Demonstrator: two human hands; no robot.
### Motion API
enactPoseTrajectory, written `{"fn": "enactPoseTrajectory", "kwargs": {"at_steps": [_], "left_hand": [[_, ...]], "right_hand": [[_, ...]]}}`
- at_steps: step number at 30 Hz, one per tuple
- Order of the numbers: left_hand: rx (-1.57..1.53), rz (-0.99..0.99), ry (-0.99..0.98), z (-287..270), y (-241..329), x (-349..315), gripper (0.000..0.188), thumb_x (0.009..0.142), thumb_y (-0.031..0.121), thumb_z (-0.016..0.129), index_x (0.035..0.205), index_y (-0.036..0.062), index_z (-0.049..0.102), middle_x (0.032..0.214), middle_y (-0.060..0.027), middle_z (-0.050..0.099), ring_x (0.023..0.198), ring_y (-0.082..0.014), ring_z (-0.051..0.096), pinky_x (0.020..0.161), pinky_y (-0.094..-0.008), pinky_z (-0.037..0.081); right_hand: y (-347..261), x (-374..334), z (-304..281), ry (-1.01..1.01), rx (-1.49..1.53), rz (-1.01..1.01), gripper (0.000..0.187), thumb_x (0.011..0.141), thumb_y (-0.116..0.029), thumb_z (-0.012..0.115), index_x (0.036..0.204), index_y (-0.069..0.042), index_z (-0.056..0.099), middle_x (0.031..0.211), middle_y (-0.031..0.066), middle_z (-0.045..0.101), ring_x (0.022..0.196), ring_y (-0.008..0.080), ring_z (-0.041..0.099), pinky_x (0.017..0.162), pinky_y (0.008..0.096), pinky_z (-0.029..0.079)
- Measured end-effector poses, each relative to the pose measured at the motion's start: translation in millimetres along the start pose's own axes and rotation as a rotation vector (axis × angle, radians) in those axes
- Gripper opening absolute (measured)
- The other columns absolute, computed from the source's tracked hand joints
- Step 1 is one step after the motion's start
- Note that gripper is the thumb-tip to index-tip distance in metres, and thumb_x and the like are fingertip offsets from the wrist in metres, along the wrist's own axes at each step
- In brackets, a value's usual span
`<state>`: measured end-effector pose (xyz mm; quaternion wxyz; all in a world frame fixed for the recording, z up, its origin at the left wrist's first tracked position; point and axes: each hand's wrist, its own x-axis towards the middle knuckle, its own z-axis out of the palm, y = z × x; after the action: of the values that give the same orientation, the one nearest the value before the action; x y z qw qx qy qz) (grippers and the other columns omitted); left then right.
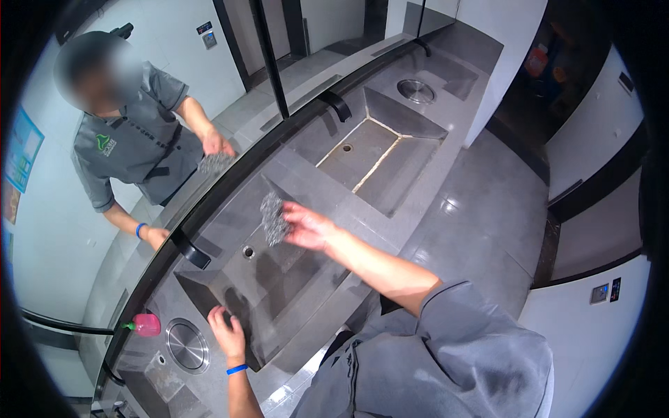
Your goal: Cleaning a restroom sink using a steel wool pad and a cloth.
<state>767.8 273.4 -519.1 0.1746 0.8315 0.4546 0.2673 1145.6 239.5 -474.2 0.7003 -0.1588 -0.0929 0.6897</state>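
My right hand (pixel 308 228) presses a grey steel-wool scrubbing pad (pixel 272 217) against the sloped inner wall of the near grey stone sink (pixel 230 296). My left hand (pixel 228 334), with a blue wristband, rests flat on the sink's front rim. A small round drain (pixel 248 251) sits in the basin, and a black faucet (pixel 189 249) arches over its back edge. The mirror (pixel 139 125) behind shows my reflection in a grey shirt with the pad in hand.
A second sink (pixel 376 157) with its own black faucet (pixel 336 104) lies further along the counter. Round steel lids (pixel 187 345) (pixel 416 90) sit in the countertop. A pink bottle (pixel 145 324) stands by the mirror. Grey tiled floor (pixel 488 216) lies to the right.
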Motion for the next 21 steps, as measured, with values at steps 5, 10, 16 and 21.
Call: {"fn": "enactPoseTrajectory", "kwargs": {"at_steps": [5, 10, 16, 21], "left_hand": [[-0.156, 0.147, -0.003, 49, 146, 64, 0.036, 0.079, -0.002, 0.060, 0.115, 0.0015, 0.057, 0.119, -0.0191, 0.056, 0.114, -0.0369, 0.054, 0.099, -0.0423, 0.043], [-0.449, 0.140, -0.075, 143, 302, 148, 0.029, 0.088, 0.002, 0.058, 0.117, 0.0010, 0.059, 0.120, -0.0164, 0.060, 0.113, -0.0296, 0.058, 0.097, -0.0371, 0.045], [-1.257, -0.517, -0.252, 315, 399, 258, 0.040, 0.105, 0.029, 0.037, 0.129, 0.0014, 0.050, 0.129, -0.0133, 0.058, 0.119, -0.0231, 0.056, 0.097, -0.0348, 0.047], [-1.645, -1.023, -0.115, 411, 404, 327, 0.047, 0.106, 0.034, 0.026, 0.124, -0.0025, 0.049, 0.128, -0.0175, 0.057, 0.118, -0.0298, 0.057, 0.098, -0.0386, 0.049]], "right_hand": [[-129, -28, -27, 0.102, -0.121, -0.172, 0.032, 0.094, -0.001, 0.049, 0.126, -0.002, 0.049, 0.117, 0.0113, 0.060, 0.108, 0.0240, 0.060, 0.098, 0.0444, 0.049], [-225, -45, -160, 0.629, -0.179, -0.173, 0.035, 0.092, 0.004, 0.048, 0.126, -0.005, 0.048, 0.113, 0.0123, 0.060, 0.101, 0.0270, 0.062, 0.085, 0.0459, 0.054], [-288, -47, -231, 0.714, -0.166, -0.057, 0.036, 0.090, 0.004, 0.048, 0.126, -0.003, 0.049, 0.111, 0.0124, 0.061, 0.097, 0.0257, 0.063, 0.081, 0.0461, 0.055], [-318, -43, -269, 0.623, -0.237, 0.051, 0.036, 0.088, 0.003, 0.052, 0.124, -0.005, 0.051, 0.108, 0.0089, 0.062, 0.094, 0.0231, 0.063, 0.078, 0.0433, 0.054]]}}
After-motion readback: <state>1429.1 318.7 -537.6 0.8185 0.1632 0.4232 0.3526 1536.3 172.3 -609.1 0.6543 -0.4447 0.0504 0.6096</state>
